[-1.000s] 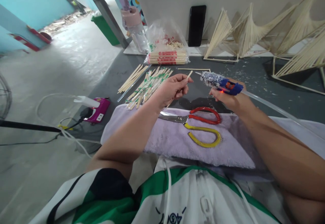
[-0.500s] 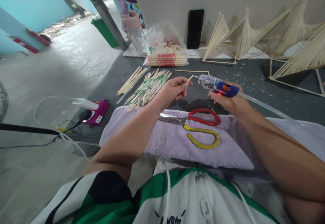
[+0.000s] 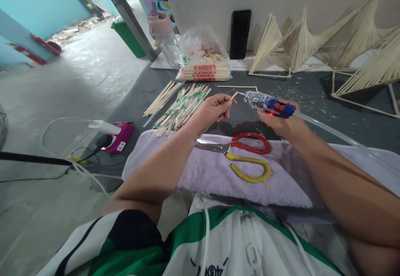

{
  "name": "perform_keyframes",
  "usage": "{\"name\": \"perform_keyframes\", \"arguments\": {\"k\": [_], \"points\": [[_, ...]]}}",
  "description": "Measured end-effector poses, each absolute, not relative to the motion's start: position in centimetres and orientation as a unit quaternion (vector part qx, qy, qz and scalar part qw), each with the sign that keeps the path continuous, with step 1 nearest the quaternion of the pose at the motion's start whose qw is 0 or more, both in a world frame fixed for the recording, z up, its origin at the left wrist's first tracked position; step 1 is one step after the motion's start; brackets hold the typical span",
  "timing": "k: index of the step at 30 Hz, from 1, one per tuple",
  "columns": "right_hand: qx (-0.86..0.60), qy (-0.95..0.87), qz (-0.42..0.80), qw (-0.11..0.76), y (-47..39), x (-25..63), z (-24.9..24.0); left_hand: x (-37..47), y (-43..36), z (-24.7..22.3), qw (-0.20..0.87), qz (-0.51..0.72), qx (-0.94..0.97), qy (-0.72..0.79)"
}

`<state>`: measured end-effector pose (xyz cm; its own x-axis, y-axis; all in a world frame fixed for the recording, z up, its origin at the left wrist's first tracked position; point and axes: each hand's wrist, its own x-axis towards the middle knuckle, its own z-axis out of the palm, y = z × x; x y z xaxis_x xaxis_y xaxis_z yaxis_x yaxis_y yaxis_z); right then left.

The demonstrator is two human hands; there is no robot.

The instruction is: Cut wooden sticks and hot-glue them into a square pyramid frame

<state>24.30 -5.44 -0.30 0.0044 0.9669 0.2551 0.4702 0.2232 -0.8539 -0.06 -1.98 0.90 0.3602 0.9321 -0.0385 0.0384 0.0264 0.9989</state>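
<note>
Between its thumb and fingers, my left hand (image 3: 218,109) pinches a short wooden stick (image 3: 233,96). My right hand (image 3: 283,121) is wrapped round a blue glue gun (image 3: 268,104) whose nozzle meets or nearly meets the stick's tip. A long clear glue stick (image 3: 331,131) runs out of the gun's back. Just beyond my left hand lies an L-shaped piece of joined sticks (image 3: 240,87). Scissors (image 3: 226,147) with one red and one yellow handle rest on a lilac towel (image 3: 200,171) nearer my body.
Loose sticks (image 3: 161,99) and wrapped chopsticks (image 3: 184,109) lie left of my hands. Behind stand a bottle (image 3: 165,38), a bag of sticks (image 3: 204,55), a phone (image 3: 240,34) and stick models (image 3: 303,46). A pink power socket (image 3: 120,138) with cables is at the left edge.
</note>
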Motion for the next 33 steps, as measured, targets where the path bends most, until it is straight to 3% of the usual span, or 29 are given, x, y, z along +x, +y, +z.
{"name": "perform_keyframes", "arguments": {"k": [33], "points": [[-0.574, -0.649, 0.273, 0.419, -4.98, 24.43, -0.52, -0.19, -2.25, 1.51, 0.636, 0.371, 0.539, 0.41]]}}
